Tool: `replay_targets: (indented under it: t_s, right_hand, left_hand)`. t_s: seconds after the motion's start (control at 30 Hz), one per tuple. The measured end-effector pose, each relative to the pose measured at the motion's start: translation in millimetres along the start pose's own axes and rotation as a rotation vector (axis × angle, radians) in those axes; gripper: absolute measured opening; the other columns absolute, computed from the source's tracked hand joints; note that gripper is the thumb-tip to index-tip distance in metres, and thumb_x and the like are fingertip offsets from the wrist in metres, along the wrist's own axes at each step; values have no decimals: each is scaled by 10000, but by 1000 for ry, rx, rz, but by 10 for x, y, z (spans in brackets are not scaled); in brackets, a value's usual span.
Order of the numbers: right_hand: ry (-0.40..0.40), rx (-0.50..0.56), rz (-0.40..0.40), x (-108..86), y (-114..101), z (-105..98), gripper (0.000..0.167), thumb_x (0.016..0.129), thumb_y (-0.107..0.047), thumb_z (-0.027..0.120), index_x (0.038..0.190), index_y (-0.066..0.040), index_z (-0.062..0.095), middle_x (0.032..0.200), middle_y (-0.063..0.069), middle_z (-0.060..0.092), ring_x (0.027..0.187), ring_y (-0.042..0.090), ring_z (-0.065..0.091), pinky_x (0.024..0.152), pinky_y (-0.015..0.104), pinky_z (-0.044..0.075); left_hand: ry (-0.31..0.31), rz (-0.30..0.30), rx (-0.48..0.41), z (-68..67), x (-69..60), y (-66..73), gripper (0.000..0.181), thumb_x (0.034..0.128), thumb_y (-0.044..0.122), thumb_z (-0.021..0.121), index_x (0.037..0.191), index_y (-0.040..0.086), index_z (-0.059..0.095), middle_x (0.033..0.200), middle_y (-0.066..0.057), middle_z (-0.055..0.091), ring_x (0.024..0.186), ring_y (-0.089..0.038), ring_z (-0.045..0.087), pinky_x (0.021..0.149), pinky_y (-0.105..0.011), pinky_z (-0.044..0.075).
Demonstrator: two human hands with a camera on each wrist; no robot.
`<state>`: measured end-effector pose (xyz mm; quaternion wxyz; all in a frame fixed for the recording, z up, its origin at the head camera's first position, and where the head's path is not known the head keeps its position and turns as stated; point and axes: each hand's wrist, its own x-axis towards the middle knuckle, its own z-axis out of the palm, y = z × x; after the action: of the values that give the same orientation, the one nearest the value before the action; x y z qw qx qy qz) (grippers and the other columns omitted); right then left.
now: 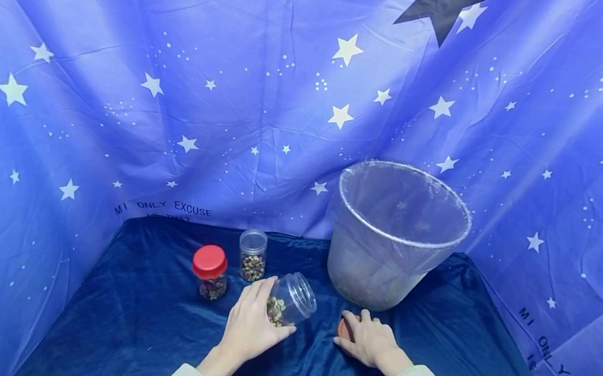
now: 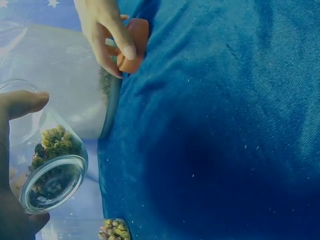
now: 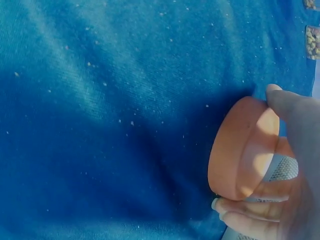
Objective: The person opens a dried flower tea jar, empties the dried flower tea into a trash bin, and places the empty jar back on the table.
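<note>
My left hand (image 1: 253, 323) grips a clear jar (image 1: 294, 297) that leans over, its open mouth turned toward the right. Dried flower buds (image 2: 56, 142) lie in the lower part of that jar, as the left wrist view shows. Near the cloth on the right, my right hand (image 1: 373, 341) holds an orange-brown lid (image 3: 240, 145) by its edge, thumb on one side and fingers on the other. In the head view the hand covers much of the lid (image 1: 345, 329).
A mesh bin with a clear plastic liner (image 1: 343, 262) stands at the back right. Behind my left hand are a lidless jar of dried buds (image 1: 252, 263) and a red-capped jar (image 1: 210, 264). Dark blue cloth (image 1: 148, 332) covers the table, and a starry curtain (image 1: 265, 114) surrounds it.
</note>
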<state>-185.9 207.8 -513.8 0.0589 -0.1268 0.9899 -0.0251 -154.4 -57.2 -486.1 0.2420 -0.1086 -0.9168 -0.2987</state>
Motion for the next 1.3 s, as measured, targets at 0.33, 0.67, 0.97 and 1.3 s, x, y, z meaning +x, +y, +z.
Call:
replay_targets:
  t_s: [0.33,0.67,0.97,1.3]
  right_hand:
    - [19,31,3,17,49,-100,627,859,-562,643,1301,-123,569,1098,167,633,973,370,637,763,542,527]
    - [142,17,-57,55,74,-259,491,869,-501,641,1162,-107,647,1025,117,674,902,311,638,749,493,540]
    - [232,53,-161,55,67,-412,392,883,-449,658,1123,-140,682,1027,62,712,934,281,680,735,466,553]
    - [214,61,-206,-9,-35,-718,433,912,-459,615,1192,-131,662,1102,78,710,1009,297,673,758,485,549]
  left_hand:
    - [-5,-10,-24,-37,45,-3,906,551,469,907,1307,108,563,1233,-73,645,1076,-271,624,815,-473,557]
    - [-3,-12,-51,-99,79,-22,897,553,496,899,1286,98,571,1168,-53,666,1048,-242,642,828,-450,550]
    - [-7,3,-47,-177,169,-44,900,566,502,899,1288,80,566,1162,-76,667,1051,-262,645,854,-464,552]
    - [-13,-43,-63,-246,233,-10,905,567,509,897,1294,83,567,1158,-103,672,1077,-294,646,876,-497,541]
